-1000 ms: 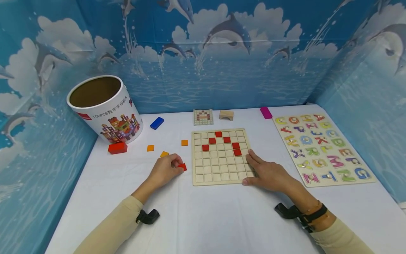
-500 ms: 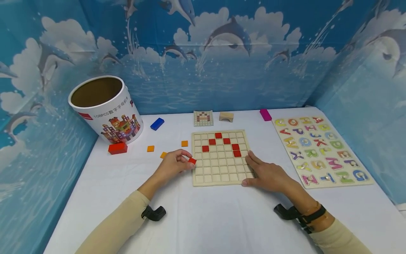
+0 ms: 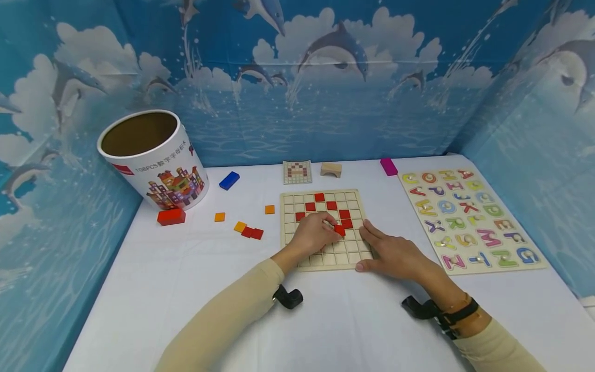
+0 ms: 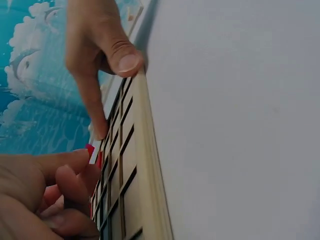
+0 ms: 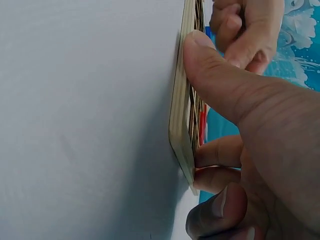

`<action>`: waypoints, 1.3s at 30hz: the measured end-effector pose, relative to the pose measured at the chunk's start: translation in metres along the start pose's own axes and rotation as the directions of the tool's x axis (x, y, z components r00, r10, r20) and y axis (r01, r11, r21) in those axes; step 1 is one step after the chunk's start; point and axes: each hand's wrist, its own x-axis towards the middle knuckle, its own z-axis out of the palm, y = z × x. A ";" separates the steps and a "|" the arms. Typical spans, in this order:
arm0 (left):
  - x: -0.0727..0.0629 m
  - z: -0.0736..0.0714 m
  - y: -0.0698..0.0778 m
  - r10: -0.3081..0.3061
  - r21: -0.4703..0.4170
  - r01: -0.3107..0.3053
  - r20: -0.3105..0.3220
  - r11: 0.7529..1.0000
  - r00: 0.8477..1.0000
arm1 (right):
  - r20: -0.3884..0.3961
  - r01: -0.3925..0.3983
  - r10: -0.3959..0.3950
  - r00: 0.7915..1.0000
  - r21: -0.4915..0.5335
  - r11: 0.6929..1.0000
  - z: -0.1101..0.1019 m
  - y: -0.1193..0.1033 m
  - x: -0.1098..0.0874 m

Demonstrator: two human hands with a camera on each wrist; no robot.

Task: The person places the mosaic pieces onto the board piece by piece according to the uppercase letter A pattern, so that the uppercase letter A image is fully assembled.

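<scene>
"Where's the red tile (image 3: 340,230)?"

"Pinched in my left hand's (image 3: 312,233) fingers, over the grid board (image 3: 341,258) at the frame's middle, just below the upper-right red squares (image 3: 344,213). I can't tell whether it touches."

"And your right hand (image 3: 390,253)?"

"Thumb and forefinger wide apart, resting at the board's right side."

"What's around?"

"Loose red pieces (image 3: 257,234) on the desk (image 3: 344,320), left of centre; a tub (image 3: 181,168), upper left; a letter puzzle (image 3: 492,269), far right."
</scene>
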 end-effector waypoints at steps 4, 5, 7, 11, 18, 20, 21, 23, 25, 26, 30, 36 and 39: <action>0.009 0.016 0.005 0.067 0.165 -0.061 -0.030 0.984 0.997 | -0.001 0.004 -0.004 1.000 0.012 1.000 0.001 0.000 0.001; 0.011 0.018 0.005 0.079 0.197 -0.071 -0.033 0.978 0.996 | -0.001 0.005 -0.005 1.000 0.014 1.000 0.001 0.001 0.001; 0.012 0.023 0.006 0.104 0.249 -0.093 -0.031 0.964 0.994 | -0.003 0.004 -0.004 1.000 0.013 1.000 0.002 0.001 0.001; 0.015 0.026 0.007 0.145 0.320 -0.130 -0.023 0.938 0.989 | -0.005 0.002 -0.002 1.000 0.005 1.000 0.001 0.003 0.002; 0.013 0.020 0.008 0.171 0.351 -0.150 -0.030 0.924 0.985 | -0.008 0.003 -0.003 1.000 -0.004 1.000 -0.001 0.003 0.006; 0.010 0.013 0.006 0.176 0.323 -0.158 -0.026 0.933 0.984 | -0.003 -0.005 0.005 1.000 0.005 1.000 -0.001 0.003 0.007; 0.008 0.008 0.005 0.175 0.311 -0.159 -0.024 0.937 0.984 | 0.002 -0.008 0.008 1.000 0.008 1.000 -0.001 0.003 0.006; 0.005 -0.003 0.001 0.170 0.291 -0.154 -0.029 0.944 0.985 | 0.012 -0.011 0.010 1.000 0.011 1.000 -0.001 0.002 0.005; 0.002 -0.015 -0.004 0.165 0.290 -0.148 -0.036 0.946 0.986 | 0.019 -0.015 0.015 1.000 0.012 1.000 0.000 0.003 0.003; 0.000 -0.021 -0.006 0.163 0.294 -0.146 -0.036 0.945 0.986 | 0.021 -0.017 0.017 1.000 0.007 1.000 0.000 0.003 0.001; -0.003 -0.032 -0.007 0.190 0.360 -0.189 0.035 0.914 0.981 | 0.012 -0.032 0.032 0.999 -0.006 0.999 -0.001 0.004 -0.002; -0.004 -0.007 0.006 0.212 0.620 -0.290 0.197 0.729 0.957 | 0.009 -0.012 0.012 1.000 0.008 1.000 -0.001 0.005 0.000; -0.004 0.006 0.007 0.197 0.706 -0.299 0.225 0.642 0.954 | 0.018 -0.009 0.009 1.000 0.014 1.000 0.001 0.002 0.002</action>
